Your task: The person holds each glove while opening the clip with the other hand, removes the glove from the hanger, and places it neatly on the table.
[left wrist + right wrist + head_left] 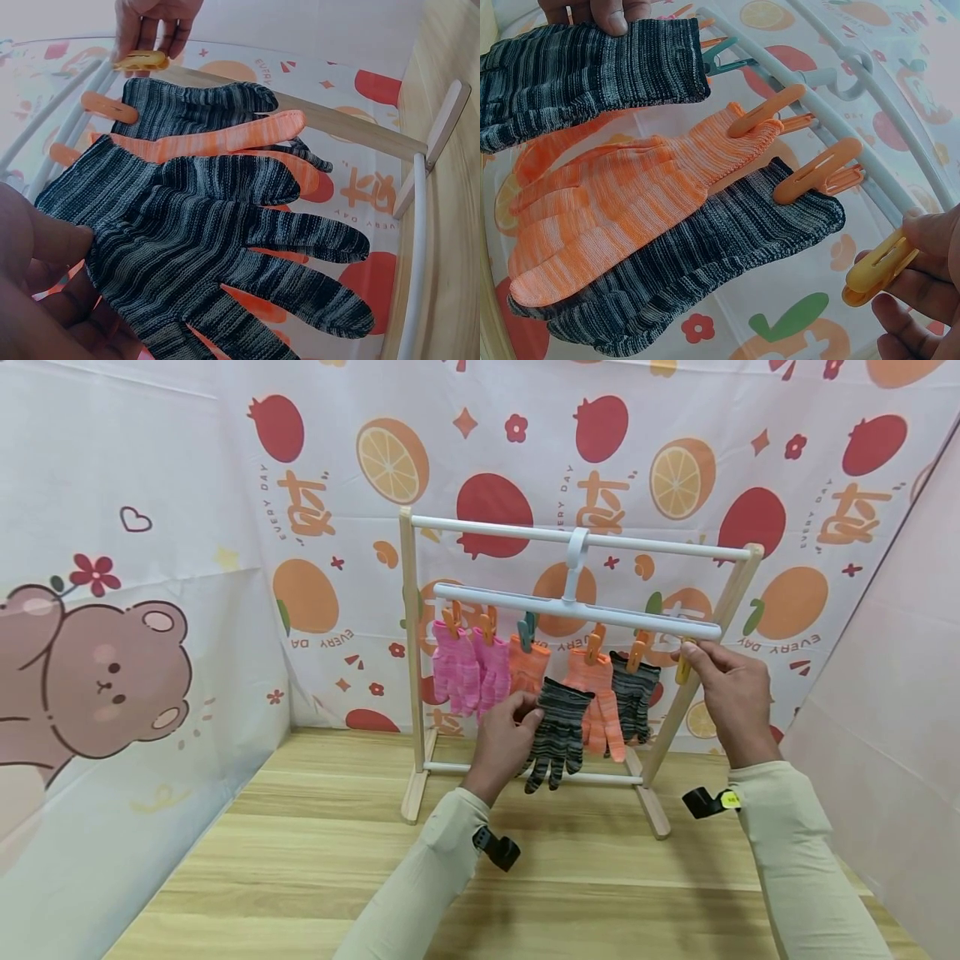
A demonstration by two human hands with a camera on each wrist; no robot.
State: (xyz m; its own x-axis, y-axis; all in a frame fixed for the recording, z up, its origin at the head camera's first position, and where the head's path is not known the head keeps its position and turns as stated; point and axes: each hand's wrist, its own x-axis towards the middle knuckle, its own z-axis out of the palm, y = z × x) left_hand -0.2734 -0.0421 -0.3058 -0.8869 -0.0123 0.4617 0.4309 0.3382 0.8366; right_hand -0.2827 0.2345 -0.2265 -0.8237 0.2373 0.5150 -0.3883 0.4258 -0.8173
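Note:
A black-and-grey striped glove (561, 727) hangs fingers down from my left hand (504, 739), pinched at its side between thumb and fingers. At the right end of the white hanger (630, 617), my right hand (731, 693) pinches a yellow clothespin (881, 266). A second striped glove (727, 247) hangs from an orange clothespin (817, 171) beside the yellow one. Left of it on the hanger are an orange glove (607, 210), another orange glove (528, 664) under a teal clothespin (527, 632), and two pink gloves (455, 668).
The hanger hooks over the top bar (495, 529) of a rack with wooden legs (414, 643). It stands on a wood-grain table (315, 860). Behind is a fruit-print cloth (337, 468), and a bear-print cloth (112, 685) covers the left side.

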